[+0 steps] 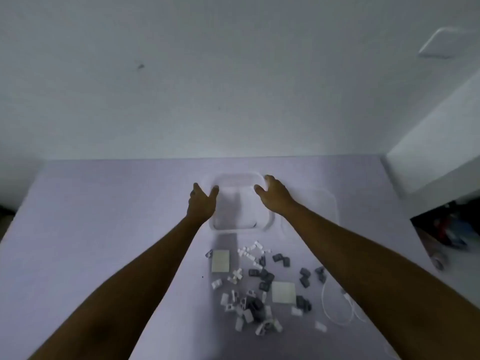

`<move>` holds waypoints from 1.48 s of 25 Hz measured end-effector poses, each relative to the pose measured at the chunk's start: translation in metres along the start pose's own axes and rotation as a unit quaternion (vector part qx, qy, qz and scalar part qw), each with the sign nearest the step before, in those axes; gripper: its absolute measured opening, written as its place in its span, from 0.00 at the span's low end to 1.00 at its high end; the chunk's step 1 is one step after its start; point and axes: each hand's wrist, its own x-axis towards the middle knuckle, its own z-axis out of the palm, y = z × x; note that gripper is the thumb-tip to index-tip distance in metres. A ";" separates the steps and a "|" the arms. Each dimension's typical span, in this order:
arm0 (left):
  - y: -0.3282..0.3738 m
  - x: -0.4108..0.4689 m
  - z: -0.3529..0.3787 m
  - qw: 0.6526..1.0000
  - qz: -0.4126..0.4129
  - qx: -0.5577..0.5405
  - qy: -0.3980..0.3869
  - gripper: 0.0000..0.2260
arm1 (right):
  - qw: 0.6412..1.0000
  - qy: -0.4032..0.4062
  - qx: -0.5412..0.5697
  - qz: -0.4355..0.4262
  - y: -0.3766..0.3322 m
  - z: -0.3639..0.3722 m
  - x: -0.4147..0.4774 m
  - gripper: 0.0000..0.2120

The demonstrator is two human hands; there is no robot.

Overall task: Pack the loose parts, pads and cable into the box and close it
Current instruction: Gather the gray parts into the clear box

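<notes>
A clear plastic box [240, 224] stands open and empty at the middle of the table. My left hand [201, 203] is at its left side and my right hand [274, 194] at its right side, both with fingers spread and holding nothing; whether they touch the box I cannot tell. The clear lid [322, 203] lies flat just right of the box, partly under my right forearm. Nearer to me lie several small white parts [249, 252] and grey parts [265, 275], two pale square pads [220, 261] [283, 292], and a white cable [337, 307] coiled at the right.
The table [104, 229] is covered in a pale cloth and meets a white wall at the back. A white block [436, 152] stands at the table's right rear corner. Dark clutter [446, 229] sits beyond the right edge.
</notes>
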 end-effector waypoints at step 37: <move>-0.276 -0.190 -0.091 0.974 -0.103 -0.064 0.191 0.13 | 0.973 -0.077 0.189 0.111 0.008 0.244 -0.211 0.10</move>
